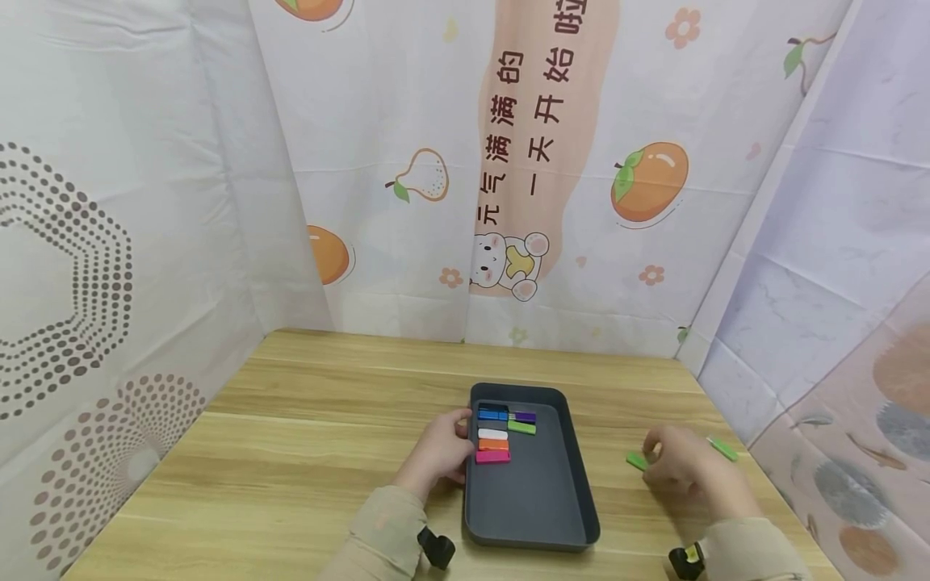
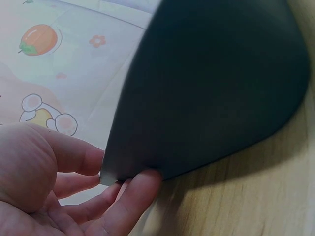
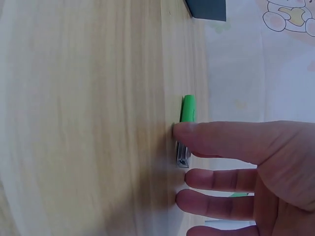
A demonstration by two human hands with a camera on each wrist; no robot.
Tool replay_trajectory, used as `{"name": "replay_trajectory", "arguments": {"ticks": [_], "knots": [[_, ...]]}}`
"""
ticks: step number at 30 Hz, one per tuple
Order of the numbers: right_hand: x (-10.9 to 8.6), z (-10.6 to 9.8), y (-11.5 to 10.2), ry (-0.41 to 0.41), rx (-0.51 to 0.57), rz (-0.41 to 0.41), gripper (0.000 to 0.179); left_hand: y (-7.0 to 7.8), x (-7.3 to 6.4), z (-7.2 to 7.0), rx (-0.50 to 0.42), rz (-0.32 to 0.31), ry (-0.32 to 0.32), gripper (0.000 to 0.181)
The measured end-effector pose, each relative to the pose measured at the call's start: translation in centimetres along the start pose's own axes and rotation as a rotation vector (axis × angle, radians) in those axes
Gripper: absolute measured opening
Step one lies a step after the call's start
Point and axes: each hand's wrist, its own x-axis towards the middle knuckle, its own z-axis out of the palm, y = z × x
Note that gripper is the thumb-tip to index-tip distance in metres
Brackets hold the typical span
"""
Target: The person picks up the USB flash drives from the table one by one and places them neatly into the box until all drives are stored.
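My left hand (image 1: 439, 450) holds the left wall of a dark grey tray (image 1: 534, 516), its fingers at the wall's edge in the left wrist view. Inside the tray's upper left part lie several small USB flash drives: blue, purple, green, white, orange and a pink one (image 1: 492, 457). To the right of the tray, my right hand (image 1: 683, 464) pinches a green USB flash drive (image 3: 188, 108) low over the table. The thumb (image 3: 216, 137) crosses its middle; the index finger behind it is mostly hidden. A second green flash drive (image 1: 723, 449) lies beyond that hand.
The wooden table (image 1: 349, 395) carries the tray near its middle. A printed curtain (image 1: 407, 266) hangs behind the table's back edge, with more cloth along the left and right sides. The tray's raised rim (image 1: 581, 468) stands between the two hands.
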Motion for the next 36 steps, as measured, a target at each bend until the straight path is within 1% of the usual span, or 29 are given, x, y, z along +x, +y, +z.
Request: {"name": "replay_trajectory", "arguments": {"ticks": [2, 8, 18, 24, 32, 36], "knots": [[-0.06, -0.01, -0.08, 0.000, -0.013, 0.000, 0.047, 0.00, 0.02, 0.01, -0.003, 0.004, 0.000, 0.064], [-0.20, 0.05, -0.39, -0.008, -0.039, 0.004, 0.046, -0.02, 0.07, -0.01, -0.002, 0.006, 0.002, 0.063], [-0.35, 0.23, -0.80, -0.017, -0.036, 0.015, 0.033, -0.05, 0.06, 0.00, 0.002, 0.002, 0.001, 0.063], [-0.28, 0.29, -0.68, -0.019, -0.037, 0.015, 0.031, 0.00, 0.05, 0.02, 0.005, 0.002, 0.003, 0.063], [0.03, 0.43, -0.42, -0.004, -0.046, -0.011, 0.025, 0.05, 0.00, 0.05, 0.009, -0.002, 0.007, 0.064], [0.16, 0.52, -0.23, 0.015, -0.094, -0.024, 0.025, 0.02, 0.01, 0.00, 0.008, -0.003, 0.005, 0.063]]}}
